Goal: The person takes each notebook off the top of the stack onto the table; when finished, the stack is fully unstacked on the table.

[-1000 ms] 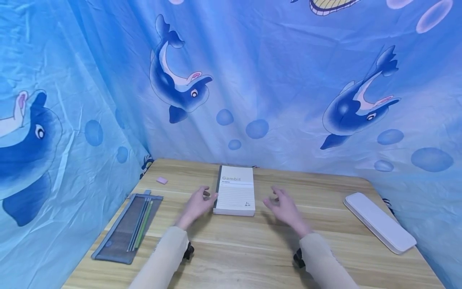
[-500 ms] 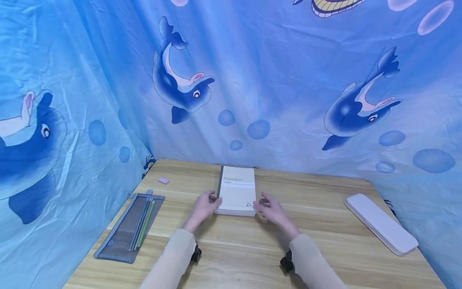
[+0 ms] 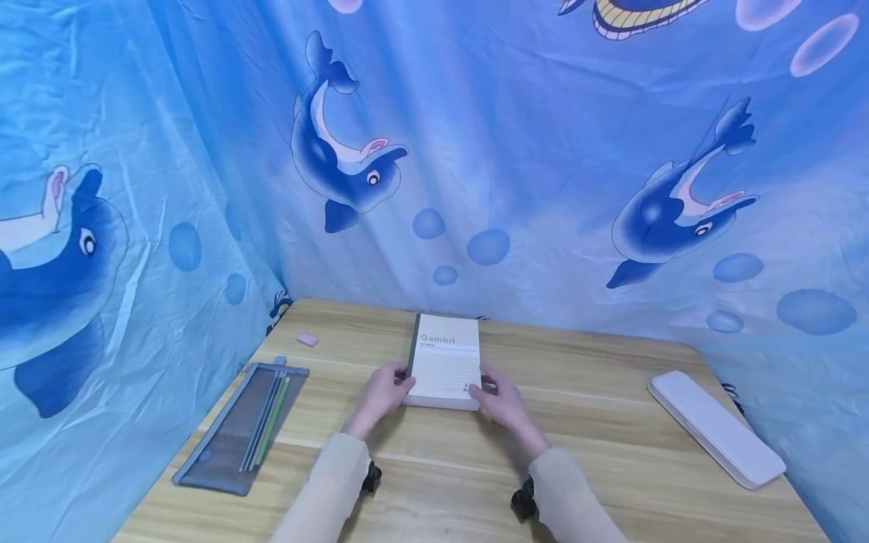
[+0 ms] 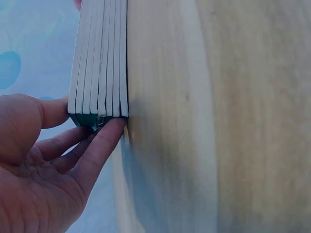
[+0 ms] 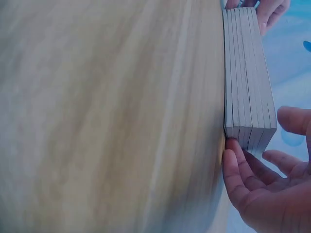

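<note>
A stack of several thin notebooks (image 3: 444, 362), the top cover white and printed "Gambit" with a dark spine strip, lies flat on the wooden table near its back. My left hand (image 3: 380, 394) holds its left side near the front corner: the thumb touches the top edge and the fingers bend against the spines, as the left wrist view shows. On the opposite side, my right hand (image 3: 504, 398) curls round the page edges (image 5: 249, 73). Its fingertips reach the stack's lower edge, and its thumb lies over or very close to the top cover.
A mesh zip pouch (image 3: 227, 430) with several pencils (image 3: 266, 422) on it or in it lies at left. Behind it is a small pink eraser (image 3: 308, 339). A white oblong case (image 3: 716, 428) lies near the right table edge. A blue dolphin-print curtain (image 3: 434, 151) hangs behind the table.
My right hand has moved left to the notebooks' right side. My left hand has shifted slightly and closed on their left side. The stack has stayed in place on the table.
</note>
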`<state>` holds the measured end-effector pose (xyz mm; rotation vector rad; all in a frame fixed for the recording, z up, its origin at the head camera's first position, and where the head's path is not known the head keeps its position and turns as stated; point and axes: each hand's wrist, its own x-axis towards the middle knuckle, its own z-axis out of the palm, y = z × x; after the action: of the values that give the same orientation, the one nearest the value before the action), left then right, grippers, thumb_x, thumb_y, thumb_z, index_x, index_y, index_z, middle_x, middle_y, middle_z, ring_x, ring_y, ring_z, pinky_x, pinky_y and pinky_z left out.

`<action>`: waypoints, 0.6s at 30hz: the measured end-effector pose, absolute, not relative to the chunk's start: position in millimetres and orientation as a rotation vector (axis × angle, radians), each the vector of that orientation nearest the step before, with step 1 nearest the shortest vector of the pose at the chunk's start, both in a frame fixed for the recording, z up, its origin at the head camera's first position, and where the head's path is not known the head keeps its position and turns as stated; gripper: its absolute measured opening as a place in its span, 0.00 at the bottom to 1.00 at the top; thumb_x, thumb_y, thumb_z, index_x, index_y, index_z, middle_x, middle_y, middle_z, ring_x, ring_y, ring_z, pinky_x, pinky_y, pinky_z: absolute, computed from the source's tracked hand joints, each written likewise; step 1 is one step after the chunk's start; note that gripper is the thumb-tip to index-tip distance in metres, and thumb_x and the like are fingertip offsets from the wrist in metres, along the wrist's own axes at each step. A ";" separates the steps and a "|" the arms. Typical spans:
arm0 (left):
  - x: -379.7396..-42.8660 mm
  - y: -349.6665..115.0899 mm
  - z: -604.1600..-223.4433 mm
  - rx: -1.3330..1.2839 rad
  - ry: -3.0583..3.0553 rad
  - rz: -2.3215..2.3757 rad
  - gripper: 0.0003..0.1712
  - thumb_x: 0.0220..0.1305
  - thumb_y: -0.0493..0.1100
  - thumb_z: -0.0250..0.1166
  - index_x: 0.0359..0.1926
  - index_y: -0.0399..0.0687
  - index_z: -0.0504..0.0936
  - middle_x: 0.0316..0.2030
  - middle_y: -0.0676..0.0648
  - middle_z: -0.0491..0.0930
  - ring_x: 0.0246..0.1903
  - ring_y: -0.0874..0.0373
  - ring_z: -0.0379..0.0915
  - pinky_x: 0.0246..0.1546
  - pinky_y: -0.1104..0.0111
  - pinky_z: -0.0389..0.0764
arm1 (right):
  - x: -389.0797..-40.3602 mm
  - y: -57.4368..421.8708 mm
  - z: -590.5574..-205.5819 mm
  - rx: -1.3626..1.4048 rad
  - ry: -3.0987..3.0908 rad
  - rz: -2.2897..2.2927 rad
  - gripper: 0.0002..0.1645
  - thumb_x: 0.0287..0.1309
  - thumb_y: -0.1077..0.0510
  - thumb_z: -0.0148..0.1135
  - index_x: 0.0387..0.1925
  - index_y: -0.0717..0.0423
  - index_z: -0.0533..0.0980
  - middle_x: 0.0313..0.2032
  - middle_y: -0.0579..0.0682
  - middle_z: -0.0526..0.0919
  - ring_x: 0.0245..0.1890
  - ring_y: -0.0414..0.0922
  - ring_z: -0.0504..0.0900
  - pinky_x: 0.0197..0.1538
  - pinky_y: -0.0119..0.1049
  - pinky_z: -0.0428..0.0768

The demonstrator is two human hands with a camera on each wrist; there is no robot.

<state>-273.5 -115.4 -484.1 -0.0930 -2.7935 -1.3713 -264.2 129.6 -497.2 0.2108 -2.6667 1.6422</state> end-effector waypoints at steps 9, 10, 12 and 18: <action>-275.4 -113.0 -480.1 -0.087 -2.801 -1.404 0.21 0.66 0.39 0.65 0.56 0.28 0.77 0.48 0.33 0.82 0.47 0.42 0.80 0.48 0.54 0.82 | -264.3 128.1 -498.8 0.123 -2.654 1.608 0.33 0.64 0.58 0.63 0.67 0.68 0.67 0.59 0.70 0.75 0.55 0.64 0.78 0.58 0.55 0.76; -275.7 -113.1 -480.1 -0.080 -2.800 -1.413 0.21 0.66 0.38 0.65 0.56 0.28 0.77 0.48 0.33 0.82 0.47 0.42 0.80 0.47 0.54 0.82 | -264.3 128.0 -498.6 0.127 -2.656 1.603 0.33 0.64 0.58 0.63 0.67 0.68 0.67 0.59 0.70 0.75 0.55 0.64 0.78 0.58 0.55 0.76; -276.4 -113.8 -480.3 -0.070 -2.804 -1.410 0.21 0.66 0.38 0.65 0.55 0.28 0.78 0.46 0.34 0.82 0.45 0.43 0.81 0.45 0.56 0.83 | -263.7 127.5 -498.5 0.125 -2.669 1.607 0.34 0.65 0.58 0.63 0.68 0.67 0.66 0.60 0.69 0.75 0.57 0.64 0.77 0.60 0.54 0.76; -276.0 -115.1 -480.5 -0.075 -2.810 -1.379 0.18 0.64 0.37 0.67 0.51 0.27 0.80 0.43 0.34 0.83 0.42 0.44 0.81 0.44 0.55 0.83 | -261.6 126.6 -498.1 0.156 -2.691 1.611 0.36 0.66 0.57 0.62 0.69 0.70 0.64 0.61 0.70 0.73 0.58 0.64 0.76 0.60 0.54 0.75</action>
<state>-276.0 -115.1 -480.5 -0.0754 -2.8098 -1.3788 -261.6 126.6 -498.1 0.1563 -2.6911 1.6108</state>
